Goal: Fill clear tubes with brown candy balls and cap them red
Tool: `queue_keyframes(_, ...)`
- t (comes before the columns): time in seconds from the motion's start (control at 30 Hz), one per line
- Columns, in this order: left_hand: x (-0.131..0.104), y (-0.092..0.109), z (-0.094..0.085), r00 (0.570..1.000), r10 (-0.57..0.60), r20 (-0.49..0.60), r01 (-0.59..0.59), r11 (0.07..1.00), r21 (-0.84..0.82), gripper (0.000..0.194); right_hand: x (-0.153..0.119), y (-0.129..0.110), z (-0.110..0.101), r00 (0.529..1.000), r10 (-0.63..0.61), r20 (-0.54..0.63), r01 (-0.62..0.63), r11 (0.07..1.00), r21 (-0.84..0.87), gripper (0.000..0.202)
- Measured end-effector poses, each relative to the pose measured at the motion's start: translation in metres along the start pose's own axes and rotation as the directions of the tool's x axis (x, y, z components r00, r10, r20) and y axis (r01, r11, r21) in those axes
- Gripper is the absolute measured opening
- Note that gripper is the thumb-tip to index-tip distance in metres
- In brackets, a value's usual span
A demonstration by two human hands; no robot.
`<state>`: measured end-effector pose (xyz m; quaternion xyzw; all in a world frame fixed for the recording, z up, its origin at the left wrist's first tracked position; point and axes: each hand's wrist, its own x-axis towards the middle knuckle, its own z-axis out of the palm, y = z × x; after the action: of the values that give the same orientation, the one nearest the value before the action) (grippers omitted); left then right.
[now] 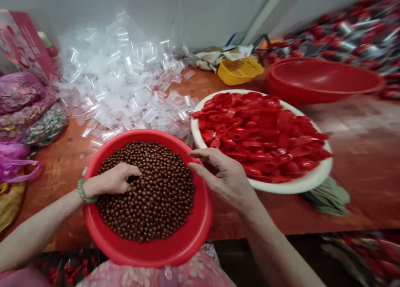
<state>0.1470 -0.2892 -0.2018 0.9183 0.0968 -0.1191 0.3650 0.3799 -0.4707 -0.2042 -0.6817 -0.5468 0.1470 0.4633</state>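
Note:
Many small round brown balls (156, 195) fill a red basin (146, 253) at the table's front edge. My left hand (117, 178), with a green bead bracelet on the wrist, is closed over the balls, its fingertips among them; what it grips is hidden. Over the basin's right rim hovers my right hand (221, 176), thumb and fingers apart, nothing seen between them. Beside it, a white tub (325, 170) holds a heap of red plastic pieces (265, 133) shaped like spoons or scoops.
Clear plastic sleeves (118, 87) lie piled behind the red basin. Filled bags (25, 108) stand on the left. A yellow basket (239, 72) and a large red bowl (325, 81) sit at the back right, before another heap (350, 33) of red and clear items.

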Motion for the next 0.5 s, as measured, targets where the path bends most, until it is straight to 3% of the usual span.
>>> queue_keyframes(0.17,-0.002,0.004,0.005,0.997,0.033,-0.063,-0.056,0.907,-0.418,0.041,-0.015,-0.004,-0.007,0.961,0.274,-0.047,-0.260,0.946,0.193,0.026)
queue_keyframes(0.27,-0.007,0.010,0.002,0.990,0.016,-0.137,-0.089,0.832,-0.547,0.044,-0.017,-0.008,-0.011,0.924,0.378,-0.046,-0.354,0.897,0.266,0.026)
queue_keyframes(0.33,-0.014,0.015,0.000,0.979,0.010,-0.203,-0.125,0.817,-0.563,0.042,-0.017,-0.010,-0.016,0.930,0.364,-0.045,-0.344,0.908,0.240,0.027)
queue_keyframes(0.5,-0.026,0.028,0.001,0.943,0.027,-0.331,-0.210,0.822,-0.530,0.041,-0.015,-0.008,-0.032,0.991,0.129,-0.018,-0.126,0.982,0.139,0.027)
